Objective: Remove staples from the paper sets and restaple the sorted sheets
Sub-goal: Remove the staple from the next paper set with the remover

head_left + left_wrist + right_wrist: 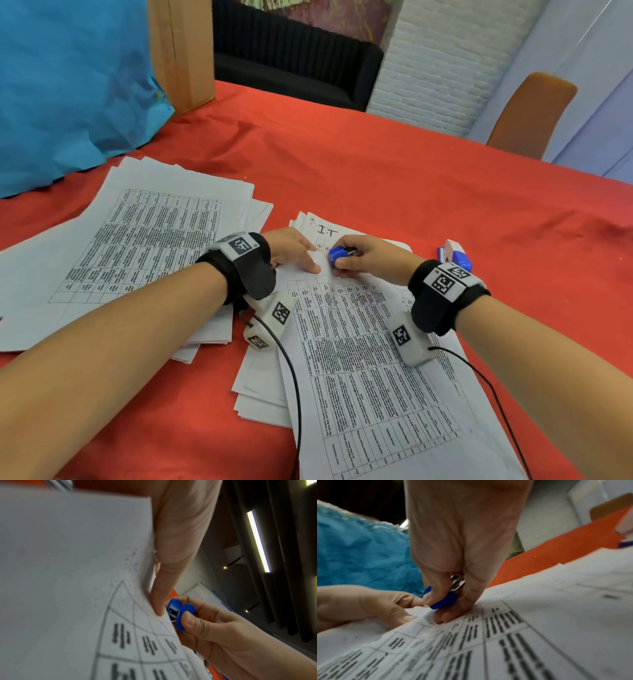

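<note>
Right hand pinches small blue plastic staple remover at top corner of printed white paper set; left hand, fingers straight, presses that corner flat; step looks like staple removal; next: lever staple out without tearing; blue-white stapler lies just right; loose paper stack left on red tablecloth, nothing blocking.

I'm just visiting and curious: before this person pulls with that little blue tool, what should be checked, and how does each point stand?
1. Right hand grips the blue staple remover: ok.
2. Left hand presses the paper set flat next to the tool: ok.
3. Remover's metal claws are hooked under the staple: cannot tell, fingers hide it.
4. Left fingertips clear of the claws: not ok, they nearly touch.
5. Stapler within reach beside the right wrist for restapling: ok.
</note>
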Tool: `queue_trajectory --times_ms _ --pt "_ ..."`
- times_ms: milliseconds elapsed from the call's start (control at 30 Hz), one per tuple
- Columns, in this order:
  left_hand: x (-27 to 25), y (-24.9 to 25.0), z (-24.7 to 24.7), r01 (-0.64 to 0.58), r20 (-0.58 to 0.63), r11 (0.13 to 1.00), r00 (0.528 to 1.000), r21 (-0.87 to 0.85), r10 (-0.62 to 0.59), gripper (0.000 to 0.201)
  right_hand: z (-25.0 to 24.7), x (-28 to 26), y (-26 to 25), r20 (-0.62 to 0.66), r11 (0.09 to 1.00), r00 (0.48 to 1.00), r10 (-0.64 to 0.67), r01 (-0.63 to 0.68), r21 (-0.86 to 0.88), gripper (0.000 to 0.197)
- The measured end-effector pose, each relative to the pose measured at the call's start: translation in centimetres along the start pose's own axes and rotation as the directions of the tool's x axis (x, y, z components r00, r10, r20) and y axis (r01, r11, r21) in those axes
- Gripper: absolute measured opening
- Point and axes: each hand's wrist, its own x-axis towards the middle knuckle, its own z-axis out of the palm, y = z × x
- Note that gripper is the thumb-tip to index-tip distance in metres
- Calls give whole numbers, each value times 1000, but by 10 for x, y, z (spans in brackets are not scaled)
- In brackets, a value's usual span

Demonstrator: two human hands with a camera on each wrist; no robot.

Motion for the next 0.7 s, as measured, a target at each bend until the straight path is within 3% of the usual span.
queue_trajectory --times_ms 133,233,367,433,467,500,533,567,600,667,700 --pt "-1 4 2 -9 -27 999 1000 35 10 54 1 -2 1 52 918 998 32 -50 394 12" --pt "-3 5 3 -25 -63 991 997 133 33 54 -5 -7 13 34 773 997 64 -71 630 11" --pt "-17 22 0 -97 -123 896 979 433 165 47 -6 -18 8 -23 756 1000 22 -1 654 12" --pt "-21 36 -4 -198 -226 890 923 411 310 33 -11 -24 -7 -150 779 987 -52 134 613 14" --pt "-23 42 -5 -276 -290 932 895 235 338 31 -15 -26 -17 -207 798 974 -96 199 568 14" --pt "-23 48 -3 -309 -307 947 913 -87 269 35 -19 -28 -27 -247 835 957 -151 257 486 14" --pt "-24 54 2 -252 -205 855 963 -453 175 39 -22 -29 -36 -278 898 936 -216 302 319 15" --pt "-25 56 8 -137 -43 675 987 -725 154 38 -22 -28 -45 -282 949 916 -284 311 55 17" --pt "-27 58 15 -16 79 485 982 -874 173 32 -21 -26 -52 -246 925 905 -346 286 -250 21" --pt "-26 58 26 127 165 230 975 -965 151 23 -11 -21 -58 -112 712 915 -389 221 -667 28" --pt "-23 57 28 143 163 185 982 -972 99 24 -6 -20 -60 -59 641 925 -375 212 -738 31"
